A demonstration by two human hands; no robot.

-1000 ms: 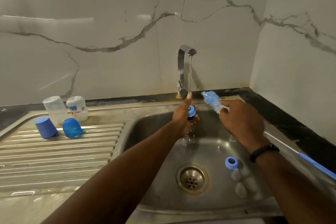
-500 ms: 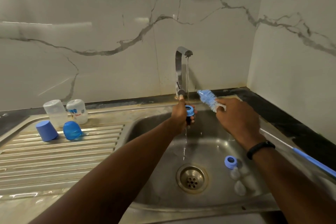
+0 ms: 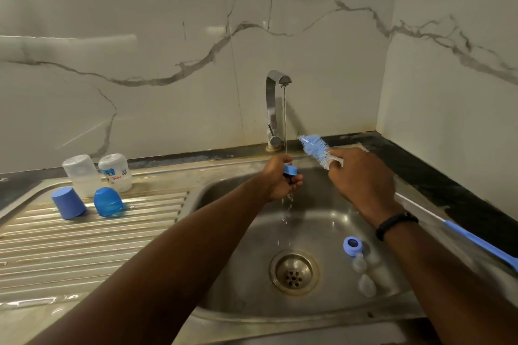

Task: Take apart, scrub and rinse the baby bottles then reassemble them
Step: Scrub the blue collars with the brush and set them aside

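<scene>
Dim warm light, wall glare, edges bowed

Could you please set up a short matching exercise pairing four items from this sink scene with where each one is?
Things:
1. blue ring
2. bottle brush
3. second blue ring
4. blue caps

Places:
A. on the ribbed drainboard
B. in the right hand
C. on the sink floor
D. in the left hand, under the running tap

Pairs: 1-D, 2-B, 3-C, 4-A
</scene>
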